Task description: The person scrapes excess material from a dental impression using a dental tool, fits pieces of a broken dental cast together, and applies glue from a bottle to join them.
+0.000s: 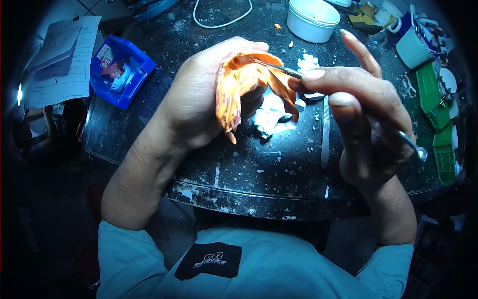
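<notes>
An orange, curved, arch-shaped piece (230, 94) with pinkish patches is held up over the table by my left hand (196, 94), whose fingers wrap behind it. Between thumb and fingers my right hand (371, 104) grips a thin metal tool (289, 71) with a ridged handle. The tool's tip touches the upper part of the orange piece, near a hollow. The tool's other end, a rounded metal tip, sticks out below the right hand. Below and behind the orange piece lie white lumps (271, 117) on the table.
On the dark, speckled table (259, 187) lies a flat metal blade (325, 134). A white tub (312, 22) stands at the back. At the left are a blue bin (119, 74) and papers (62, 65). Green trays (433, 94) and scraps line the right side.
</notes>
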Available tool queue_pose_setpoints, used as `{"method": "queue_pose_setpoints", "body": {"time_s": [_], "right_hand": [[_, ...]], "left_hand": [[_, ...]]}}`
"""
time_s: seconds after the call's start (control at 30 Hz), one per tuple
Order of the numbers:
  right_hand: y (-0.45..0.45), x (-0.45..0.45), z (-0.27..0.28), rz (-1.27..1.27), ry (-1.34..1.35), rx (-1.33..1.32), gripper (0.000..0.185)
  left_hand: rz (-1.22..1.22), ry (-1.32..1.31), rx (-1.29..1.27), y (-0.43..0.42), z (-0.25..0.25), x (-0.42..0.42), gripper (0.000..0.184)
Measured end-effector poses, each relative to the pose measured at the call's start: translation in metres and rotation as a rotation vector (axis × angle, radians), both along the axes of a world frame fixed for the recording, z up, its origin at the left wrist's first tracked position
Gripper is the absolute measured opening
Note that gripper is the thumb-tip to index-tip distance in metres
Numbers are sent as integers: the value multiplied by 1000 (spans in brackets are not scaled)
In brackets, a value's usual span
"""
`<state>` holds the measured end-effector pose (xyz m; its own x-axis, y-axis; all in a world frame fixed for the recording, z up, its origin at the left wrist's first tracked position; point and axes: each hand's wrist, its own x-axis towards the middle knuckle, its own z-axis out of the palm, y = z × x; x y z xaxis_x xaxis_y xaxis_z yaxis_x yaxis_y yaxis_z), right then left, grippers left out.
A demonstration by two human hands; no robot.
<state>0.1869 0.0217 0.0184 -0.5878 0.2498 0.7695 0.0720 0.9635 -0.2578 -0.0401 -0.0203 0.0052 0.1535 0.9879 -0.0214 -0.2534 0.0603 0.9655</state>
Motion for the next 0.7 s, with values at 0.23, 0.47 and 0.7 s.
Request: {"method": "queue_pose_setpoints", "body": {"time_s": [0.23,0.47,0.7], "right_hand": [[-7,1,10,88,-2,-45,26],[-5,1,10,120,7,-15,23],[1,2,13,92,-2,69,24]], "left_hand": [[15,2,271,-4,0,-3,30],[131,349,453,-4,1,-5,30],[298,-9,-34,6,8,6,28]]}}
